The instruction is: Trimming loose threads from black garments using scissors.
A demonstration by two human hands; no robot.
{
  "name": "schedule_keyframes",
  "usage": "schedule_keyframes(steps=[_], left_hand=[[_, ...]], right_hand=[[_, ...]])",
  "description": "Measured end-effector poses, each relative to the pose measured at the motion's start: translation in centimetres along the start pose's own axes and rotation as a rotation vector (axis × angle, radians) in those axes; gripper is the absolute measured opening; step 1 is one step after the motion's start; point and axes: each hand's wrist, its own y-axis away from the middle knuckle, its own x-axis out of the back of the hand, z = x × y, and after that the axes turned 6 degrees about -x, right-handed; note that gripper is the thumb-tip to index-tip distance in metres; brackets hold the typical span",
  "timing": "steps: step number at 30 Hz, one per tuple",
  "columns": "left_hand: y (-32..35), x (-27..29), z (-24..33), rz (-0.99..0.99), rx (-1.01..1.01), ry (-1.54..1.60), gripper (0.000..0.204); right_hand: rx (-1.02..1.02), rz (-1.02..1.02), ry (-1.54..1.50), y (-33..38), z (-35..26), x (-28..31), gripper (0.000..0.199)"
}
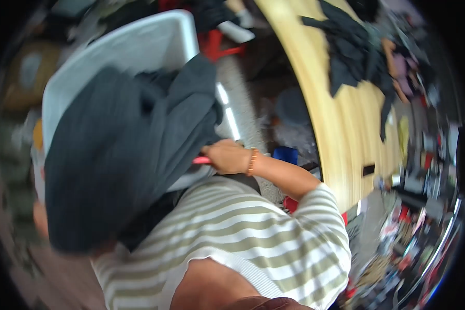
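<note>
Dark grey cloth (129,139), bunched and blurry, sits in front of the person's chest on the left, hanging over the near part of a white tub (186,39) and hiding most of its inside. Right hand (230,156) closed around a small pink thing (202,160) at the cloth's right edge; too little shows to say what it is, or whether the fingers pinch cloth too. Bead bracelet (252,161) on that wrist. Left hand (40,219) mostly blocked by the cloth, just a blurred bit of skin at its left edge; can't tell if open or gripping. Striped shirt (237,219) fills the lower middle.

Right of the tub, across a strip of floor: light wood table (341,160) with black clothes (349,49) heaped toward its far end and a co-worker's arm (392,67) beside them. Blue box (285,154) by the table's near side. Red stool (212,45) past the tub, someone's white-covered foot (236,32) next to it. Far right: mixed clutter (398,232), blurred.
</note>
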Motion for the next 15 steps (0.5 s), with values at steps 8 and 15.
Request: schedule_keyframes(steps=[8,15], left_hand=[[0.0,-0.3,-5.1,0.201,-1.311,-0.103,0.039],[5.5,-14.7,13.1,-0.912,-1.065,1.134,0.041]], right_hand=[[-0.122,0.668,-0.017,4.0,6.0,9.2,0.036],[-0.401,1.03,0.497,9.7,16.2,28.8,0.028]])
